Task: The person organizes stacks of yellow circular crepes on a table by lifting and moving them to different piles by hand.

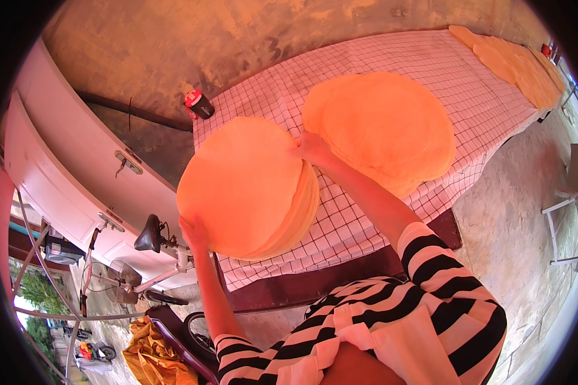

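A tall stack of thin round flatbreads (244,186), orange in this light, sits on a checked cloth (359,224) over the table. At the near left edge of its top sheet, my left hand (194,232) is closed with the fingertips on the rim. My right hand (313,147) pinches the same sheet's edge on the opposite, right side. The sheet lies nearly flat over the layers below. Just beyond my right hand lies a second, wider pile of flatbreads (385,125), its edges uneven.
A dark cup with a red lid (199,104) stands at the table's far left corner. More folded sheets (514,67) lie at the far right end. White doors (77,147) and a bicycle (151,234) are on the left, an orange cloth (151,356) below them.
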### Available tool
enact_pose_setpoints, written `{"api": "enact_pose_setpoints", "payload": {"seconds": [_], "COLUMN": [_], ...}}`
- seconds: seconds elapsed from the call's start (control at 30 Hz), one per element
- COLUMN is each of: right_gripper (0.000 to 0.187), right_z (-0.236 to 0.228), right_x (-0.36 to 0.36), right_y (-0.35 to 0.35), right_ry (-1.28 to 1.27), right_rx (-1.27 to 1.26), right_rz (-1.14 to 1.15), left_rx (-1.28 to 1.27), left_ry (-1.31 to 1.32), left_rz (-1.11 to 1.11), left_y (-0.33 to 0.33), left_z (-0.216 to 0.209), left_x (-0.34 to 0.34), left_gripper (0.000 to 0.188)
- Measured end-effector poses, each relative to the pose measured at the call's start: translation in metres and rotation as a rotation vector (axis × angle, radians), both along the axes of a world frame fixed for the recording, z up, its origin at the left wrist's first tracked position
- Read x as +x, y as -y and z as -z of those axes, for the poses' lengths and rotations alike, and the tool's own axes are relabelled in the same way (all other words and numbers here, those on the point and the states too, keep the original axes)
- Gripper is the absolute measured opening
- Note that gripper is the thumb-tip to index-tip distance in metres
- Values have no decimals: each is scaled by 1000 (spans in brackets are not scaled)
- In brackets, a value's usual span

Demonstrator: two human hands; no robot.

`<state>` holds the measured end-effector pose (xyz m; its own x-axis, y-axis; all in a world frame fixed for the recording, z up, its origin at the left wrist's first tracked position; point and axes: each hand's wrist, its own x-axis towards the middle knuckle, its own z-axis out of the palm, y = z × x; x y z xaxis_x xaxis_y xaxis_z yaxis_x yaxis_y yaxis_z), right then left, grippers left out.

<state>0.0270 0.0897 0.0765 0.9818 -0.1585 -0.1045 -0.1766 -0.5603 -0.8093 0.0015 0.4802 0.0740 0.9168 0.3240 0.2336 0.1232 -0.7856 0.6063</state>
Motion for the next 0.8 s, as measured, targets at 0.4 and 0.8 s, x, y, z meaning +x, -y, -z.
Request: {"api": "enact_pose_setpoints", "payload": {"seconds": [0.4, 0.8], "right_gripper": [35, 38], "right_z": [11, -24], "right_x": [5, 4], "right_y": [-1, -9], "right_ry": [13, 62], "right_rx": [141, 94], "right_rz": [30, -27], "left_rx": [-287, -465], "left_ry": [-8, 81], "left_rz": [53, 5], "left_y": [-16, -23], "left_z": [-19, -2], "left_x": [25, 37], "left_gripper": [40, 28]}}
